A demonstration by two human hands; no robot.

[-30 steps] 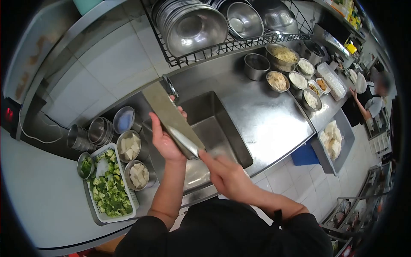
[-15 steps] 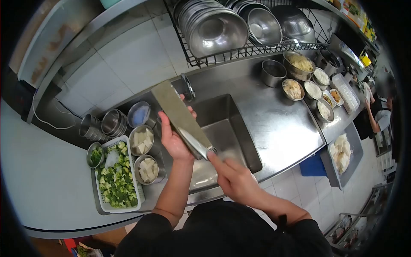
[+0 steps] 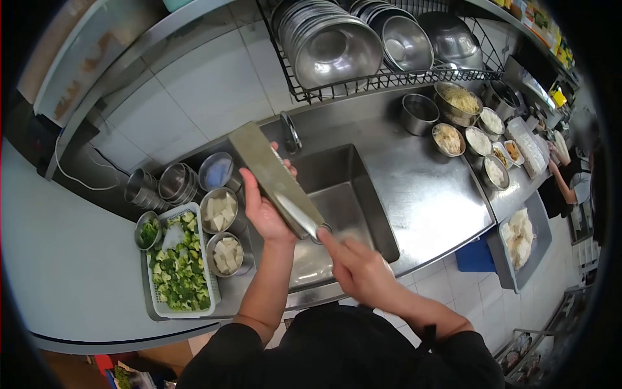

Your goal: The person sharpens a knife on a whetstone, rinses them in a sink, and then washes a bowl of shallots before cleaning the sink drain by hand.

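Head view: left hand (image 3: 264, 211) fingers wrap the cleaver (image 3: 272, 178) near its handle, blade tilted up over the sink (image 3: 363, 214). Right hand (image 3: 359, 269) fingers, pressed together, touch the handle end. Broccoli tray (image 3: 178, 269) sits at the counter's left edge.

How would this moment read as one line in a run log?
left hand: holds cleaver over sink | right hand: at cleaver handle end | beside: broccoli tray, tofu bowls
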